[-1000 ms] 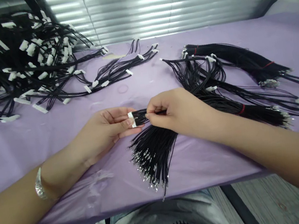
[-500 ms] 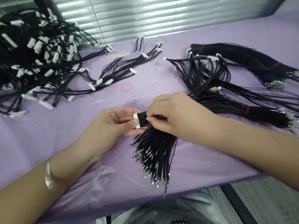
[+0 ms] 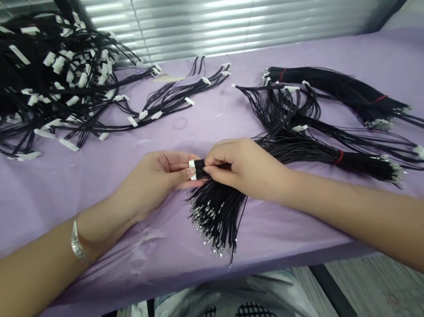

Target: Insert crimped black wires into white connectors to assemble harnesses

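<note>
Between the thumb and fingers of my left hand is a small white connector. Black wires run out of its right side. My right hand pinches those wires close to the connector, thumb against forefinger; the exact wire in the pinch is hidden. Below my right hand, a loose bundle of black wires fans out with silvery metal terminals at the ends. The bundle stretches right, bound by a red tie.
A large heap of black cables with white connectors fills the back left. Several connected cables trail from it. At the back right lies another tied wire bundle. Everything rests on a purple cloth; window blinds stand behind.
My right hand has shifted slightly left, nearer the connector, still pinching the wires. My left hand keeps its hold. The view has turned a little.
</note>
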Demonstrator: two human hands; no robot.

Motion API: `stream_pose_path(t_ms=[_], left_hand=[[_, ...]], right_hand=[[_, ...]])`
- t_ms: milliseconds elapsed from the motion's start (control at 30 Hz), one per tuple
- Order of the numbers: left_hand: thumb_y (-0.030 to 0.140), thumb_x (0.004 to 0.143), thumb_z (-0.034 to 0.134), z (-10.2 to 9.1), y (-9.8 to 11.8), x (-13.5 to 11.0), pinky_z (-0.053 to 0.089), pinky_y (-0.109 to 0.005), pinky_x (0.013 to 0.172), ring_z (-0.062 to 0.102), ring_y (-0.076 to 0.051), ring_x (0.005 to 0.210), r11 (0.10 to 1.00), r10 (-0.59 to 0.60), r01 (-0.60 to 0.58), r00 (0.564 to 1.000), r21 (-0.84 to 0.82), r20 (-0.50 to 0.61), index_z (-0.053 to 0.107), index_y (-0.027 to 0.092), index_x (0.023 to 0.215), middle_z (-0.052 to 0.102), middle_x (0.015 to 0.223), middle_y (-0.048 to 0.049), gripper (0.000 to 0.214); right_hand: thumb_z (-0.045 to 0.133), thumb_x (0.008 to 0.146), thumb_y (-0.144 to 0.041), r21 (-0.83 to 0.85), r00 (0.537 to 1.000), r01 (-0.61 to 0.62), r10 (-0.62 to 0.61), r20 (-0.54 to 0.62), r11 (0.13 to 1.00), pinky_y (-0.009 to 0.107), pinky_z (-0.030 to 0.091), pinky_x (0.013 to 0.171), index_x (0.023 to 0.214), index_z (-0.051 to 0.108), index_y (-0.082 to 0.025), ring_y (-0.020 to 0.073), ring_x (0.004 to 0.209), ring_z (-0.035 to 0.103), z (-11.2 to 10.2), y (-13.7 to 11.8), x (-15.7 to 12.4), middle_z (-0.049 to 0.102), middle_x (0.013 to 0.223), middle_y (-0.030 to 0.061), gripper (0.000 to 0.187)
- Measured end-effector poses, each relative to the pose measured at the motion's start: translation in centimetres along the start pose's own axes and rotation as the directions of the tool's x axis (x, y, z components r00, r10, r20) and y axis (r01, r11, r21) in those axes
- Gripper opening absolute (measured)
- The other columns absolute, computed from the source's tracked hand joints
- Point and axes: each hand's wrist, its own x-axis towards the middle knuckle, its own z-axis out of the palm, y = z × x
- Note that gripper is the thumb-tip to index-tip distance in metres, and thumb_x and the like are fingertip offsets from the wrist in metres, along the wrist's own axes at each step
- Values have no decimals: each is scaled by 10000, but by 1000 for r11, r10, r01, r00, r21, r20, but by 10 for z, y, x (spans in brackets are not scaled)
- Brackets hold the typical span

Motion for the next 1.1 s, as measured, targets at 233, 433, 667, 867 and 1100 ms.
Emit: stream_pose_path(t_ms=[233,433,667,867,1100], left_hand=[[91,783,662,-2,1,2,536,-262,837,680,-139,825,972,51,-68,995,-225,-81,706,118,922,713,903,-59,148],[58,773,662,-4,0,4,514,-306,890,683,-154,821,952,54,-88,991,-292,-121,688,96,833,699,830,-49,76],[54,768,661,-3,2,4,521,-304,885,685,-156,815,959,36,-74,989,-273,-143,684,93,824,692,837,-48,73],[46,769,652,-2,3,3,539,-279,835,690,-160,800,962,29,-64,991,-267,-132,687,95,833,691,813,-47,88],[49,781,641,-3,3,2,540,-286,826,686,-144,767,961,64,-76,996,-266,-54,699,109,848,704,815,-43,106]], right_hand=[[470,899,-194,-361,966,159,-219,-133,919,323,439,787,909,674,-124,190,875,537,-21,-17,-9,603,958,114,217],[517,884,-167,-245,951,166,-89,297,955,321,450,801,925,679,-125,181,861,583,-20,-2,0,625,924,90,172],[618,813,-171,-66,883,115,-72,464,991,240,409,706,819,625,-143,116,749,535,-33,-1,6,616,843,24,29],[575,830,-146,-29,836,96,-65,545,995,241,386,721,765,588,-152,117,761,514,-36,-6,4,599,833,19,67],[558,842,-185,86,919,-97,56,390,992,228,404,683,969,620,-172,93,716,534,-32,-6,2,616,840,-3,142]])
